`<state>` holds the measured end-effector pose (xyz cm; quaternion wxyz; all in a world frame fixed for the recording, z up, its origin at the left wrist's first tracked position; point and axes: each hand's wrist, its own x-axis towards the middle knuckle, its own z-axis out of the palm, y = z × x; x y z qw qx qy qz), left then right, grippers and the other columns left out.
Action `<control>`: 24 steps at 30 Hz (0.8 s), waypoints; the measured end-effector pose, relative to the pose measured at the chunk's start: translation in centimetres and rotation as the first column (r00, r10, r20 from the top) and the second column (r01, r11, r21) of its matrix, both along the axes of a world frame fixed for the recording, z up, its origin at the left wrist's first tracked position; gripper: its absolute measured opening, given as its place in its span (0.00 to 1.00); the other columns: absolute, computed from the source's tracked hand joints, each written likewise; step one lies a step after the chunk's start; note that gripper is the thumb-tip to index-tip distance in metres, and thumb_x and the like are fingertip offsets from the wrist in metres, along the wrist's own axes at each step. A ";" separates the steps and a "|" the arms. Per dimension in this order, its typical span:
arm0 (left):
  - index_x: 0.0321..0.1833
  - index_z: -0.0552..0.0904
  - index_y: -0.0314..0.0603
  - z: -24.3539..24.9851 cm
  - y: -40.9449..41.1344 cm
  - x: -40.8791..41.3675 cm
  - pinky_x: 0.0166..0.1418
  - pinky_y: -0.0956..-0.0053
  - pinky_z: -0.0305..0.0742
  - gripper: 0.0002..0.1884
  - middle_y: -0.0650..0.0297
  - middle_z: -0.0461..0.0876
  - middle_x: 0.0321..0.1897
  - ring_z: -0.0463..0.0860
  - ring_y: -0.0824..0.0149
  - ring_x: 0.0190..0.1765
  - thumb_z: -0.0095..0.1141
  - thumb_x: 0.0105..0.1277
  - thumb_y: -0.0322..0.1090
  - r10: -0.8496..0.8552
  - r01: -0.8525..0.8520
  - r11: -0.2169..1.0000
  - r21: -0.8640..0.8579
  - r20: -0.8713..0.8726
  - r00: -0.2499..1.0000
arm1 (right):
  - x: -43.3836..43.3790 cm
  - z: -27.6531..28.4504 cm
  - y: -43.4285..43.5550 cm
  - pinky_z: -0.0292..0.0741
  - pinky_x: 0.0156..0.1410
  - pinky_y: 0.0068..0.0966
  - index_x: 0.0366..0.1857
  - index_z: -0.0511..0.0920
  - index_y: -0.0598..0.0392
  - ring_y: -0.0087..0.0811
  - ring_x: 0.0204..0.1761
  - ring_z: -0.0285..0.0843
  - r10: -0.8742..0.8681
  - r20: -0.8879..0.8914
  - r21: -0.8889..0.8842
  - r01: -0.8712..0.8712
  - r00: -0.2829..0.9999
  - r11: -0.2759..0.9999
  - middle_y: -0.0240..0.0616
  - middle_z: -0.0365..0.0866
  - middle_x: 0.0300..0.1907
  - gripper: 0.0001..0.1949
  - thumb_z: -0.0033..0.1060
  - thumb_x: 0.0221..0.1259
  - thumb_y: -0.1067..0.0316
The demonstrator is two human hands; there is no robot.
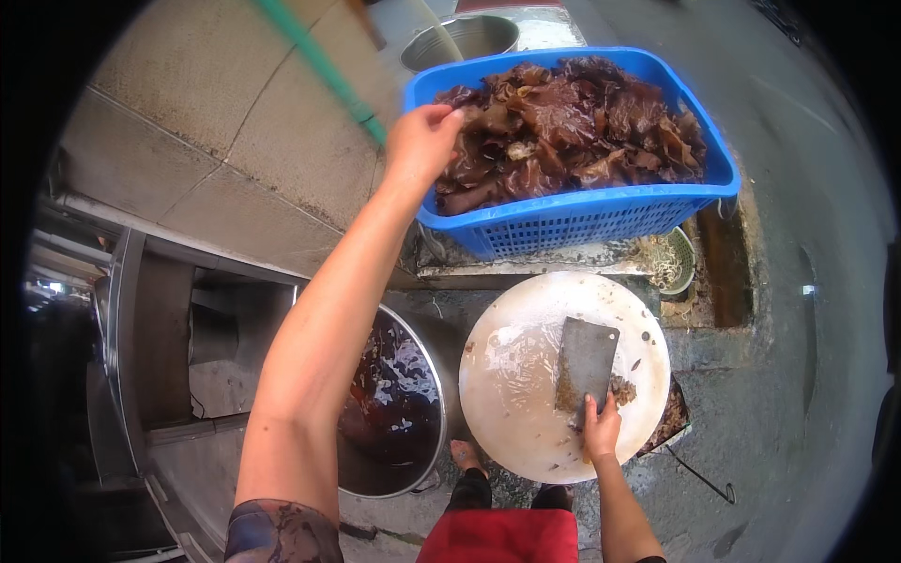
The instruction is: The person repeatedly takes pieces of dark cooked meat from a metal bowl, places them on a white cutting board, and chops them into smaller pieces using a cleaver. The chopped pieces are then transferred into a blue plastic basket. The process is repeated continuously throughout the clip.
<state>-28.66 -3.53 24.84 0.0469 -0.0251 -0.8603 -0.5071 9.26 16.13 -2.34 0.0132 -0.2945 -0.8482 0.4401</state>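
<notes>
My left hand [422, 137] is stretched out over the near-left rim of a blue plastic basket [584, 218]. Its curled fingers are at the edge of a heap of wet, brown wood ear fungus [556, 105]; whether they grip a piece cannot be seen. My right hand [600, 428] holds the handle of a rectangular cleaver [587, 366]. The blade lies flat over a round white chopping board [514, 408], which is wet. Small brown scraps [622, 389] lie beside the blade.
Left of the board stands a large metal pot [394, 401] of dark liquid. Behind the basket are a metal bucket [486, 35] and a green hose [317, 56]. A small green strainer [679, 260] sits below the basket's right side. A metal hook [704, 478] extends over the floor.
</notes>
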 end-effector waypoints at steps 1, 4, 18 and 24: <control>0.48 0.83 0.36 -1.2 -1.0 1.7 0.47 0.73 0.78 0.15 0.56 0.84 0.42 0.84 0.66 0.42 0.60 0.66 0.41 -0.031 0.031 1.000 -0.003 -0.007 0.999 | 0.2 0.2 0.2 0.76 0.40 0.43 0.56 0.73 0.67 0.56 0.34 0.82 -0.002 0.034 0.012 0.001 0.999 1.000 0.61 0.82 0.30 0.25 0.57 0.66 0.54; 0.41 0.85 0.38 -4.3 -5.6 9.5 0.42 0.72 0.78 0.09 0.60 0.82 0.35 0.83 0.69 0.36 0.58 0.67 0.37 -0.062 0.058 0.993 -0.106 -0.035 0.998 | 0.7 -1.2 0.7 0.76 0.45 0.38 0.56 0.73 0.65 0.54 0.38 0.83 -0.056 -0.021 0.033 0.057 0.998 0.998 0.61 0.83 0.36 0.22 0.57 0.67 0.57; 0.77 0.53 0.56 -34.7 -18.0 24.8 0.64 0.56 0.74 0.48 0.44 0.48 0.76 0.72 0.39 0.64 0.67 0.55 0.36 0.069 0.432 0.694 -0.576 0.651 0.756 | 0.4 -0.7 0.2 0.59 0.14 0.20 0.48 0.69 0.60 0.17 0.11 0.57 -0.151 0.072 -0.305 0.166 0.986 0.938 0.26 0.64 0.15 0.18 0.55 0.71 0.54; 0.64 0.73 0.40 -46.4 -17.7 27.6 0.60 0.57 0.75 0.22 0.45 0.78 0.55 0.79 0.47 0.56 0.49 0.65 0.31 0.251 0.258 0.826 -0.501 0.737 0.628 | 0.0 -0.7 -0.5 0.59 0.14 0.22 0.43 0.67 0.58 0.19 0.10 0.56 -0.163 0.076 -0.279 0.178 0.984 0.944 0.27 0.62 0.12 0.16 0.54 0.72 0.55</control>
